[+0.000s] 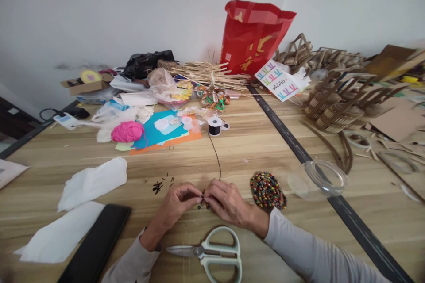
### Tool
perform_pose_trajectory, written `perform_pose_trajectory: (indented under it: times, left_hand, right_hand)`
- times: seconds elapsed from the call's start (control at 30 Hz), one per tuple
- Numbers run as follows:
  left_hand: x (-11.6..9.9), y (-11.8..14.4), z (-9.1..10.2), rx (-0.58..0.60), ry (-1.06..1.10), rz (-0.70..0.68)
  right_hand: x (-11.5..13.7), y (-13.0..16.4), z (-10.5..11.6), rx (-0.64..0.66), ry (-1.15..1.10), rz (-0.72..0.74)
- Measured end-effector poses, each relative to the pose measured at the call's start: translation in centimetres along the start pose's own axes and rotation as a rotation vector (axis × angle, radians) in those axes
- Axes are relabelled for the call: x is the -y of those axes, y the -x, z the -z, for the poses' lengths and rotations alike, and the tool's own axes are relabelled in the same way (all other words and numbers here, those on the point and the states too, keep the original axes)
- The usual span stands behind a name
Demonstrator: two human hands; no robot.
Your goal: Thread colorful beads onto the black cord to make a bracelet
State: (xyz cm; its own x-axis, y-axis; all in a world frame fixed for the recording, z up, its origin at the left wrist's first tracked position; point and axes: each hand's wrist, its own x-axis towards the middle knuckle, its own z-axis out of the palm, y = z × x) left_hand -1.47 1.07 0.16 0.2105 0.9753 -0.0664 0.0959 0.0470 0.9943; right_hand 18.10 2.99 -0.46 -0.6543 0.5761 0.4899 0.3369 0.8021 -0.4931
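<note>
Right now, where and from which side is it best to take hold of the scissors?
Probably by the pale green handle loops, coming from the right. The scissors lie flat and closed, blades pointing left, loops open upward near the right hand.

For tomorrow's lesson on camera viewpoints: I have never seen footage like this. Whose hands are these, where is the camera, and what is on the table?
One camera, worn on a person's head, looks down at the person's own bare hands. The left hand and right hand meet, pinching small dark beads on a black cord that runs to a spool. On the wooden table lie scissors, a pile of coloured beads, pink yarn and a red bag.
</note>
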Motion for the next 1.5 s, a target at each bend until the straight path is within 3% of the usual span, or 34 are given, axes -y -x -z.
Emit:
perform_pose_trajectory:
  times: [1.03,1.5]
  left_hand:
    - [-1.0,0.1,-0.2,-0.016,-0.042,-0.011]
    - [-1.3,0.1,-0.2,-0.071,-0.076,0.057]
  right_hand:
    - [-0.4,0.0,0.0,-0.043,0.011,0.026]
    - [-0.1,0.0,0.3,-0.044,0.038,0.038]
